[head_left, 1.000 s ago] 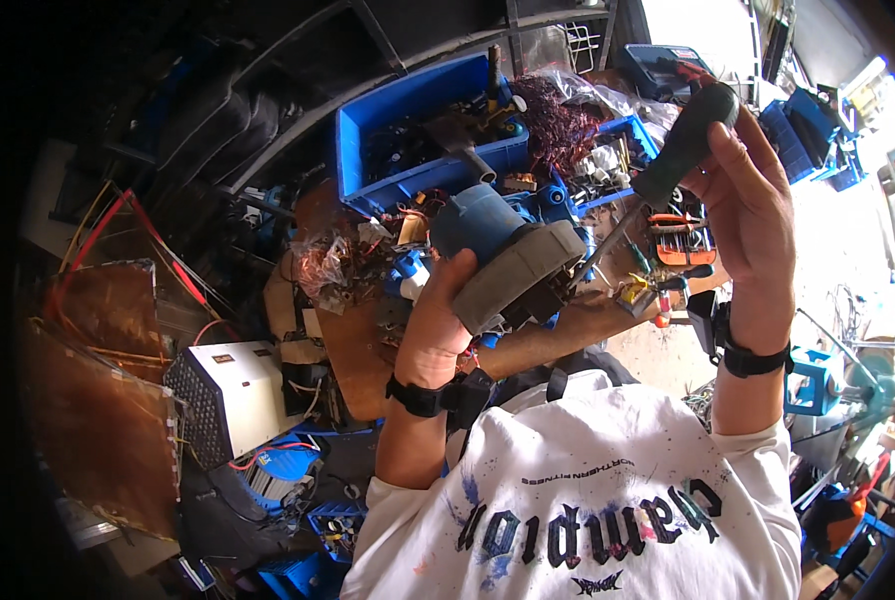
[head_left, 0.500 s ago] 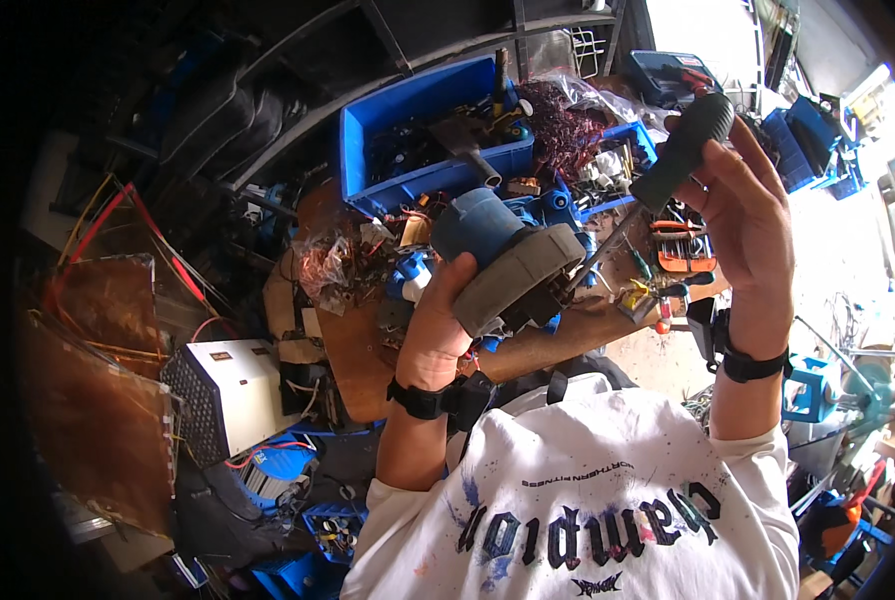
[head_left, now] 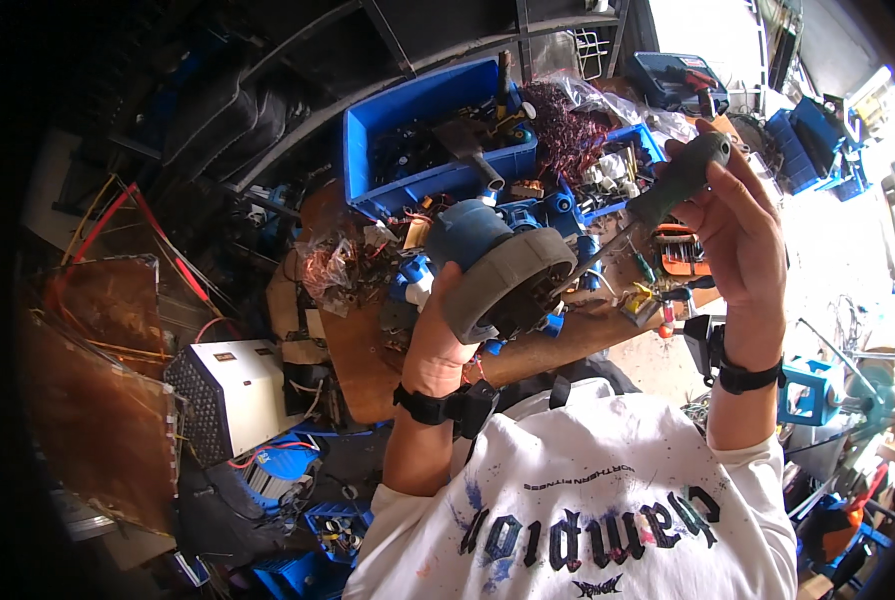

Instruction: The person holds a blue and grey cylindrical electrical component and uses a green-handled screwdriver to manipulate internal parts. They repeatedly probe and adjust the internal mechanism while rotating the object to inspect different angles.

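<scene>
Presently clamped in left fingers [head_left: 450,287]: round blue-and-grey housing [head_left: 509,274]. Clamped in right fingers [head_left: 743,195]: dark-green-handled screwdriver [head_left: 676,185], slanting down toward housing. Beyond left fingers: blue bin [head_left: 393,105], tangled dark-red wire [head_left: 568,122]. Below left fingers: brown surface [head_left: 356,362].

A blue, grey-rimmed housing [head_left: 490,258] tilts, a green-handled screwdriver [head_left: 676,185] slanting down toward its dark face.
</scene>
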